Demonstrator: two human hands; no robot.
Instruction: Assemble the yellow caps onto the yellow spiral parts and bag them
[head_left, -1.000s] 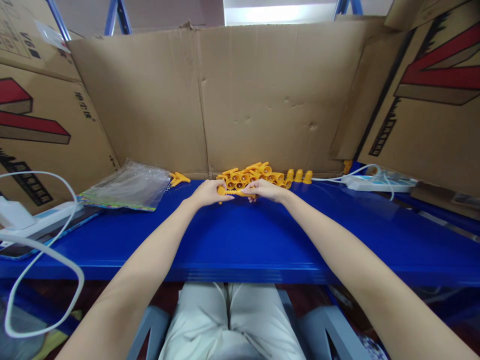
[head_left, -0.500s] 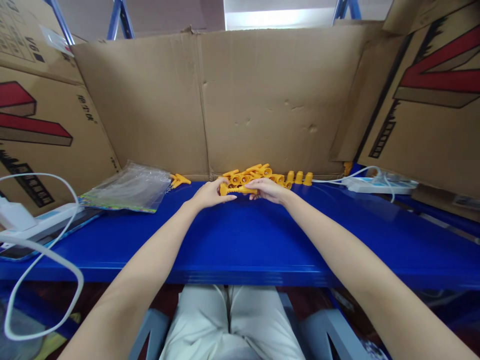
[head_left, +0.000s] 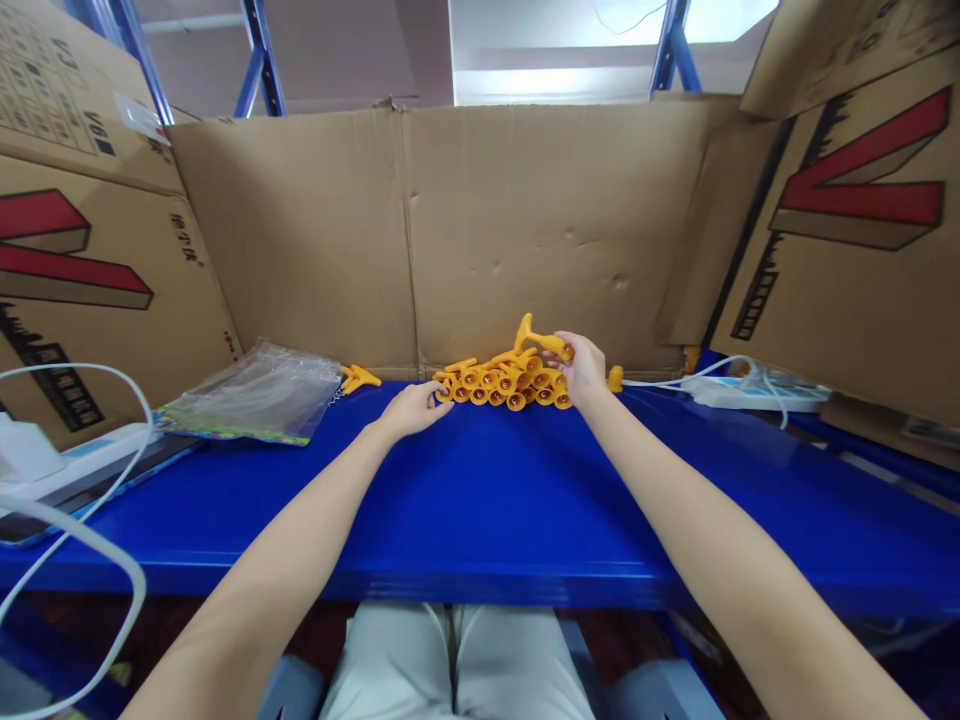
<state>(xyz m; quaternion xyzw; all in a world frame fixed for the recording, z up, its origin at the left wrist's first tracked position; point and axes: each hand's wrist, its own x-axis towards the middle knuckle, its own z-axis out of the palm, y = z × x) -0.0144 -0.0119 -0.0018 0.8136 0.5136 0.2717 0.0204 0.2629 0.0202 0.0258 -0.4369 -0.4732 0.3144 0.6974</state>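
Observation:
My right hand (head_left: 583, 365) is closed on a yellow T-handled corkscrew (head_left: 551, 344), holding it by its bell-shaped end above the right side of a pile. Its T-shaped handle points left and up. Below lies the pile of similar yellow corkscrews (head_left: 496, 396), their round cup ends facing me. At the pile's left end rests my left hand (head_left: 412, 408), thumb and fingers apart beside the outermost cup; whether it touches the cup is hard to see. A yellow cup (head_left: 615, 378) stands just right of my right hand.
A clear plastic bag (head_left: 251, 395) lies at left, beside yellow handles with metal spirals (head_left: 360, 378). Cardboard (head_left: 525, 230) walls the back of the blue table (head_left: 480, 500). White power strips (head_left: 757, 394) and cables lie at both sides.
My right hand has lifted one corkscrew up and to the right, over the pile. My left hand has let go of it and moved slightly left. The view has tilted upward.

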